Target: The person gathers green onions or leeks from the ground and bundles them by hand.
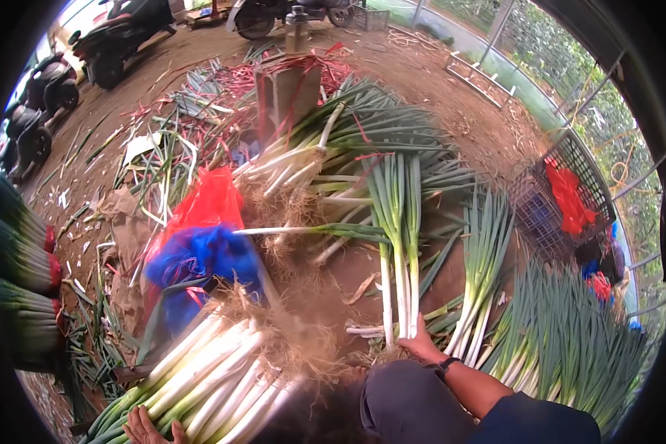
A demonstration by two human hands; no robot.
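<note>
head view: left hand (154, 429), fingers apart, rests on the leek bundle (207, 370), lower left; white shafts, tangled brown roots. right hand (419, 342) clamped on the held leeks (401, 251) near their base; white below, green above. beyond, right: dark lattice crate (595, 177), crumpled red plastic (570, 198) inside. far back: second crate (370, 18), contents too small to tell.
</note>
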